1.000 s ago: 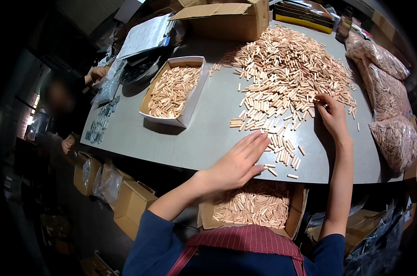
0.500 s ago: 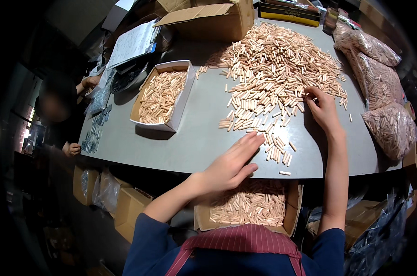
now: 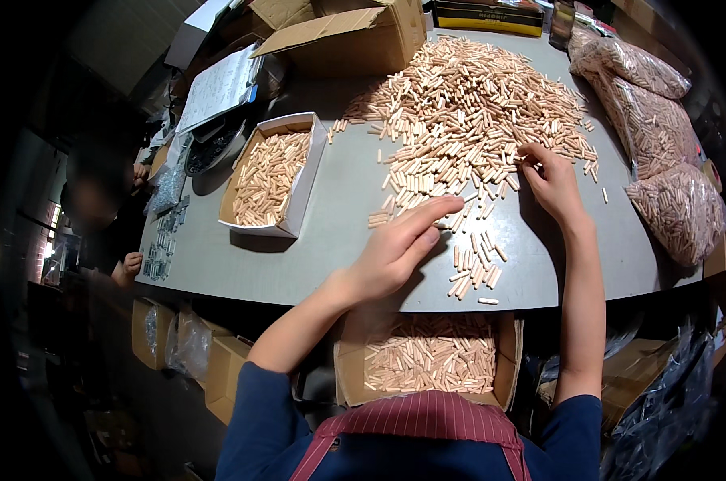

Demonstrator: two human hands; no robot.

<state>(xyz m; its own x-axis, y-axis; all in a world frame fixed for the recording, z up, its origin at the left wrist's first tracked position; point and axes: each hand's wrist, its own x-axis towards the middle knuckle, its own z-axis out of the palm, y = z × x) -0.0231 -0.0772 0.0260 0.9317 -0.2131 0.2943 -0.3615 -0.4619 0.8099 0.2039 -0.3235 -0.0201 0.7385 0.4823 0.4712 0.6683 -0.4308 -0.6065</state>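
Head view: we log a pile of wooden dowels [image 3: 475, 104] on the desk [image 3: 347, 184]. At its near edge, left hand [image 3: 395, 247]: fingers extended, together. At its near-right flank, right hand [image 3: 555, 186]: fingers curled; we cannot tell whether they pinch anything. Dowel-filled carton [image 3: 306, 188] left of pile.

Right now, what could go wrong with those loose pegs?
1. The frontmost peg lies close to the front edge of the table; a nudge from the left hand could roll it off, perhaps missing the open carton below.
2. The right hand is at the near side of the pile; disturbing it might spread pegs further.
3. The nearest clear bag sits by the right edge; a bump might tip it.
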